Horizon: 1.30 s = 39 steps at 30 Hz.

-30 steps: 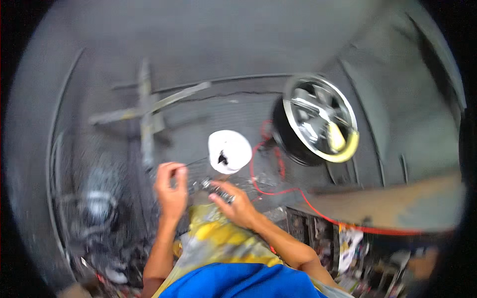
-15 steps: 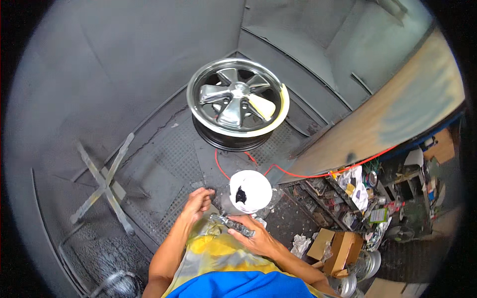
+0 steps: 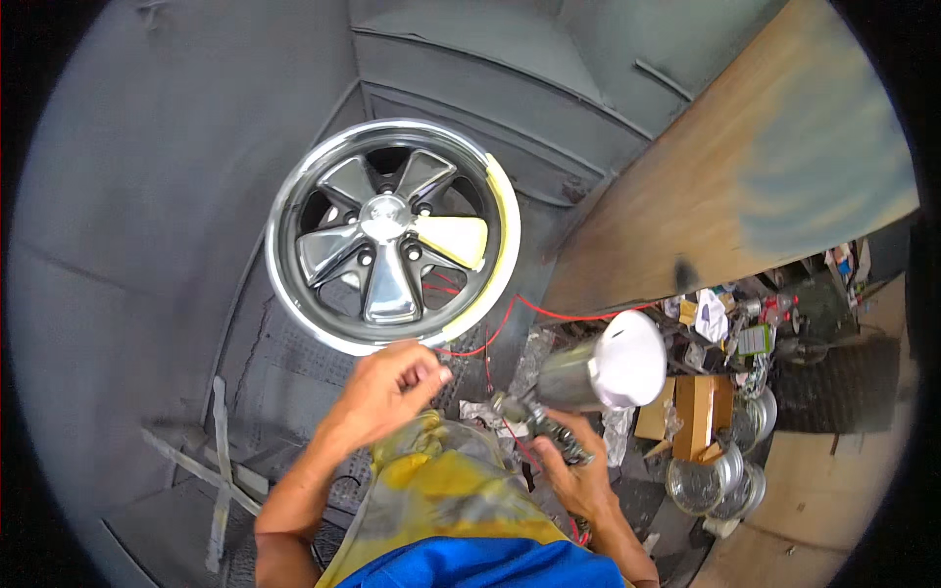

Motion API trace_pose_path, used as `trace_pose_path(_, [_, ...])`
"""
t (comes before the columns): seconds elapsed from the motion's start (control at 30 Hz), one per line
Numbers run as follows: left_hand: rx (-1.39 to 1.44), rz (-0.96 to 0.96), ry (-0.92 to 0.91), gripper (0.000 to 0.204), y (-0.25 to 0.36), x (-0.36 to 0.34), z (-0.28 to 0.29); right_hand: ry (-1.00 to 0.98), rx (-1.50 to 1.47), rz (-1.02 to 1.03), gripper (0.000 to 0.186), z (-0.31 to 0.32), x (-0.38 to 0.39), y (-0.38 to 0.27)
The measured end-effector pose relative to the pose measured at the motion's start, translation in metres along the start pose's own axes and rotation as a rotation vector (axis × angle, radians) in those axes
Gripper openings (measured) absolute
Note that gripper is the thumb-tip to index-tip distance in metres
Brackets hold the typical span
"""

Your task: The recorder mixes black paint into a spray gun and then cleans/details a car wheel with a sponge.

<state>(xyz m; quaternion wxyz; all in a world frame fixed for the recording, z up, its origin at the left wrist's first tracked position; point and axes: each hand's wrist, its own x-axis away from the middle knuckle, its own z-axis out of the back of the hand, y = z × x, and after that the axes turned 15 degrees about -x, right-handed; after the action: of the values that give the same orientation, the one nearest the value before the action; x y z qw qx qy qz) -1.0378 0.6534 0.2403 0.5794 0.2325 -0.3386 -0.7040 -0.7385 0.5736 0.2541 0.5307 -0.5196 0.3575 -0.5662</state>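
My right hand [image 3: 578,465] is wrapped round the handle of a metal spray gun [image 3: 539,421]. A silvery cup with a white inside [image 3: 627,363] sits on the gun, tilted to the right. My left hand [image 3: 387,392] is closed in a loose curl, with nothing visible in it, by the near edge of a car wheel rim [image 3: 385,218]. The wheel has polished spokes and dark recesses. Pale yellow masking tape [image 3: 454,238] covers one spoke, and more runs along the rim's right edge. What holds the wheel up is hidden beneath it.
A red hose [image 3: 578,316] runs behind the cup. At the right are an opened cardboard box [image 3: 698,416], several bare metal rims [image 3: 704,480] and cluttered shelves. A tape-wrapped cross stand [image 3: 223,480] is at the lower left. A curved brown panel [image 3: 706,186] stands at the right.
The wheel appears closer and further left. My left hand has risen toward its near edge. The spray gun and cup have shifted right, and the cup now tilts.
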Motion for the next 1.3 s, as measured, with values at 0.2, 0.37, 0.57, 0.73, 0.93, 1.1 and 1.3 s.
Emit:
trace_pose_path(0.2, [-0.473,-0.298,0.143,0.029,-0.042,-0.114,0.056,0.202,-0.027,-0.026,0.039,-0.04,-0.095,-0.062])
trace_pose_path(0.37, [-0.571,-0.433,0.049,0.046,-0.049,-0.163,0.057,0.265,0.089,0.064,0.039,-0.059,-0.136,-0.06])
trace_pose_path(0.57, [-0.554,-0.528,-0.056,0.034,-0.049,-0.187,0.045,0.271,0.015,-0.023,0.04,-0.065,-0.141,-0.06])
trace_pose_path(0.73, [-0.505,-0.586,-0.121,0.03,-0.048,-0.186,0.035,0.344,-0.021,-0.057,0.04,-0.067,-0.138,-0.059])
trace_pose_path(0.93, [-0.575,-0.663,-0.198,0.036,-0.038,-0.212,0.023,0.402,0.005,-0.032,0.038,-0.064,-0.137,-0.062])
trace_pose_path(1.1, [-0.653,-0.819,-0.279,0.033,-0.036,-0.231,0.021,0.42,-0.042,-0.037,0.038,-0.066,-0.137,-0.062])
trace_pose_path(1.3, [-0.68,-0.936,-0.411,0.029,-0.037,-0.238,0.02,0.43,-0.07,-0.057,0.037,-0.067,-0.133,-0.06])
